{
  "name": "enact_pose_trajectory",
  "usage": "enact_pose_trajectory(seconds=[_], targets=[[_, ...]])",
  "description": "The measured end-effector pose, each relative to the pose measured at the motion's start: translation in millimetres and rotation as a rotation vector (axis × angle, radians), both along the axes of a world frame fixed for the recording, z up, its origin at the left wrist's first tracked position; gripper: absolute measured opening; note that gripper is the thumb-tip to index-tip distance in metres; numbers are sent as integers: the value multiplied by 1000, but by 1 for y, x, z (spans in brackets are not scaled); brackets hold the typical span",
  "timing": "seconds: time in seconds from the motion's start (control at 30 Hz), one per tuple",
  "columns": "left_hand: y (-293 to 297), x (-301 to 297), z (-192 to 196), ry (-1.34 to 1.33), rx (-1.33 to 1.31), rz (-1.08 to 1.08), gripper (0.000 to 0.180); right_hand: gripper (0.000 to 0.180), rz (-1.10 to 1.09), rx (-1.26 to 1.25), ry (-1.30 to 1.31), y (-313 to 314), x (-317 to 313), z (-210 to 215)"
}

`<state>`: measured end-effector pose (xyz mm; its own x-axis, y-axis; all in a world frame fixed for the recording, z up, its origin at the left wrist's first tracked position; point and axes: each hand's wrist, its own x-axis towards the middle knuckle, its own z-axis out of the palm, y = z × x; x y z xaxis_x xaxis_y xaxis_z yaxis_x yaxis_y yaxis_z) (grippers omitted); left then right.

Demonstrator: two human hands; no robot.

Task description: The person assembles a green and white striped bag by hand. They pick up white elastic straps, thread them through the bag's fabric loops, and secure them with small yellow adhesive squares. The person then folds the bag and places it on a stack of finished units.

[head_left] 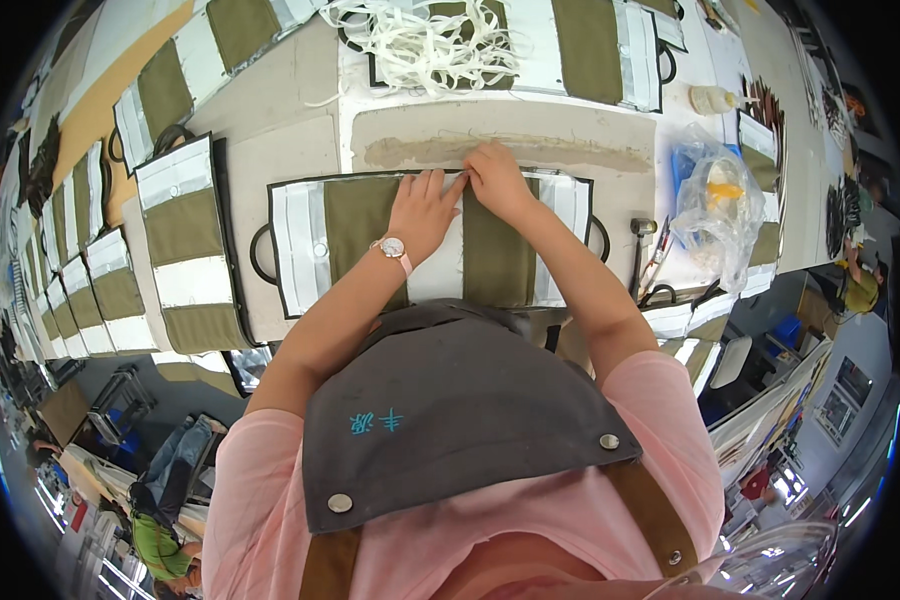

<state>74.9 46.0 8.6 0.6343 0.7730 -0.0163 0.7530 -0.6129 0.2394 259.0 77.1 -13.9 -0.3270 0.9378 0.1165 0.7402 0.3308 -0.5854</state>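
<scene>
An olive and white fabric panel (355,220) with dark edging lies flat in front of me, a black loop handle at each short end. My left hand (423,212), a watch on its wrist, rests on the panel near its far edge. Its fingers are stretched out, and the tips reach toward my right fingers. My right hand (497,180) is closed in a pinch at that same far edge, just right of the left fingertips. What the right fingertips pinch is too small to make out.
Similar panels (195,220) lie at the left and overlap in a row farther off. A heap of white strips (430,45) sits on more panels at the far side. To the right are a hammer (642,228), a clear plastic bag (720,215) and a small bottle (712,100).
</scene>
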Motion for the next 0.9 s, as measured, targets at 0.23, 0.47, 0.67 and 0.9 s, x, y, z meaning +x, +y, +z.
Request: enact_pose_trajectory(seconds=[0.23,0.47,0.67,0.9], targets=[[2,-4,-7,-113,0,51,57,11,359,292,-247,-7,14,3],[12,-6,2,-63,-1,-34,57,14,179,242,-198,-12,20,5],[14,9,-7,-128,-86,-66,52,15,-101,49,-60,-14,28,-1],[9,2,-9,-188,9,-95,48,12,-45,-47,-83,-2,20,4]])
